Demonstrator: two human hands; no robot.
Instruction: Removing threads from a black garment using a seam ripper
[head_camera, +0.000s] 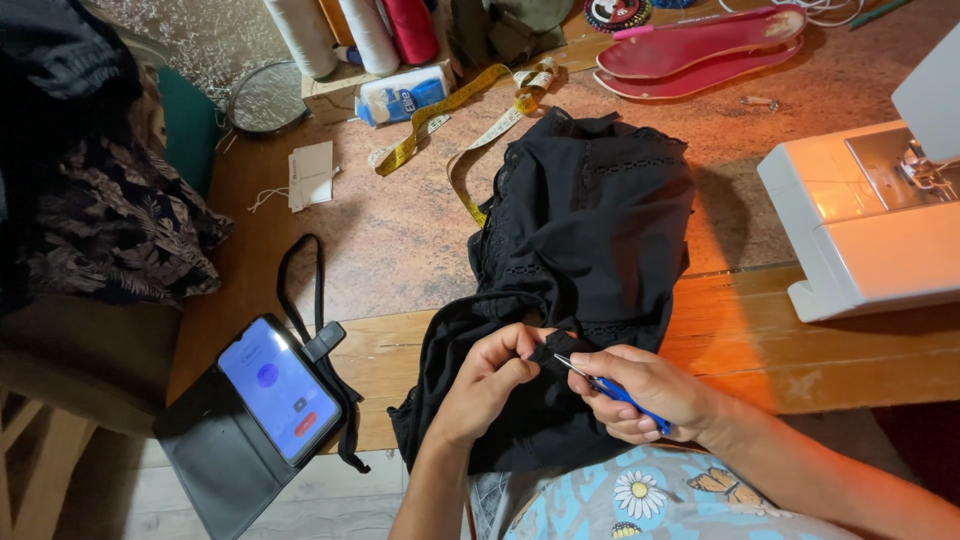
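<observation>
A black garment (585, 235) with lace strips lies across the table and hangs over its front edge into my lap. My left hand (487, 380) pinches a small fold of the black fabric near the table's edge. My right hand (645, 392) grips a small blue-handled seam ripper (610, 388), its thin metal tip pointing left into the pinched fold. The two hands sit close together, touching the same bit of cloth.
A white sewing machine (860, 225) stands at the right. A phone (280, 388) with a lit screen lies in an open black case at the left front. A yellow tape measure (450, 105), thread cones (340, 35), pink insoles (700, 50) and a paper tag (312, 175) lie farther back.
</observation>
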